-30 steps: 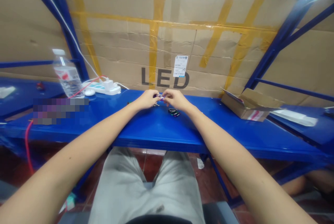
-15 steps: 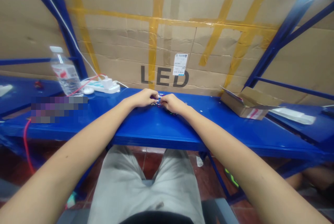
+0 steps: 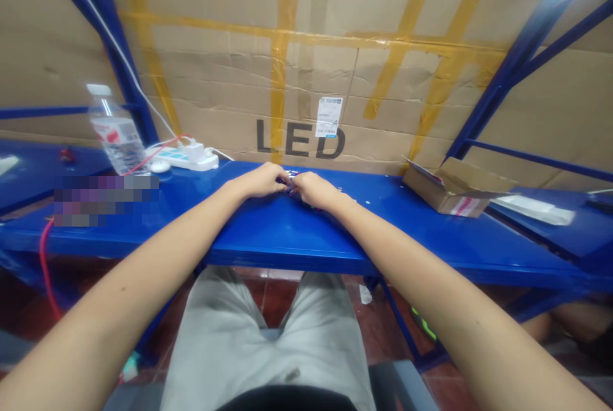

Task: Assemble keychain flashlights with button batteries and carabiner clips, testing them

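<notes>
My left hand (image 3: 268, 179) and my right hand (image 3: 313, 189) meet over the middle of the blue table (image 3: 292, 232), fingertips almost touching. Both have curled, closed fingers. Between them shows a little of some small, shiny, purplish thing (image 3: 290, 191); its kind is too small and too covered to name. Several tiny bits lie close to my right hand, partly hidden by it. Each hand's grip is largely screened by its own fingers.
An opened cardboard box (image 3: 454, 187) stands at the right. To the left are a water bottle (image 3: 117, 133), a white power strip (image 3: 184, 157) with cables and a pixelated patch. A cardboard sheet (image 3: 230, 79) marked LED rises behind the table, between blue frame posts.
My fingers have shifted slightly around the small thing, the left fingertips now more curled over it. The whole view has moved a touch; everything else stays put.
</notes>
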`<state>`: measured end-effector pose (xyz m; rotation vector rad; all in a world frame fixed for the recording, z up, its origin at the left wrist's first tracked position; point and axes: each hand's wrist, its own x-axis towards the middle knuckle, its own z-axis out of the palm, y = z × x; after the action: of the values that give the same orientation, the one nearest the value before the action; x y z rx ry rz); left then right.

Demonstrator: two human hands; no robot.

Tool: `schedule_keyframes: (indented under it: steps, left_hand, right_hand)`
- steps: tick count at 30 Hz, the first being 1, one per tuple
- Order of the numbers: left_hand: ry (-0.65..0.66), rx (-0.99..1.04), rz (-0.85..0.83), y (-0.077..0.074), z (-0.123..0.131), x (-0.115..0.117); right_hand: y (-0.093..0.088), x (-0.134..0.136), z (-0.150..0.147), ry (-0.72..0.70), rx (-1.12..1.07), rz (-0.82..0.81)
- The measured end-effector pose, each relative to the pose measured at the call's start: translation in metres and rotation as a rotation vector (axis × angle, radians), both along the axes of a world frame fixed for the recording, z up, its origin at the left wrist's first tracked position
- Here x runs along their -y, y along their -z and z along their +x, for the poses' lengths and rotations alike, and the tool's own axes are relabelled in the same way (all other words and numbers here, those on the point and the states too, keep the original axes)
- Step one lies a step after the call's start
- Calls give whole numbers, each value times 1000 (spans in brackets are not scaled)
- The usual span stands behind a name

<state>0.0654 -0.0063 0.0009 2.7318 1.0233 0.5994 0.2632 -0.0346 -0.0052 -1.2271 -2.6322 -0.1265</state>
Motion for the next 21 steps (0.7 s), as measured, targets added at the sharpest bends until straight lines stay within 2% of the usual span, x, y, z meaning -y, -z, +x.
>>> schedule_keyframes:
  steps: [5, 9, 13, 17, 21]
  left_hand:
    - [-65, 21, -54, -2, -6, 0]
    - [-93, 253, -27, -5, -8, -2]
    - [-68, 474, -3, -7, 0, 2]
    - [-22, 595, -76, -7, 8, 7]
    - [2, 606, -148, -7, 8, 6]
  right_hand:
    - [4, -6, 6, 22, -90, 34]
    - [1, -13, 14, 10, -330, 56]
    - [-3, -17, 17, -44, -514, 72]
    - [-4, -17, 13, -124, -632, -69]
    - [-4, -15, 12, -99, -637, -181]
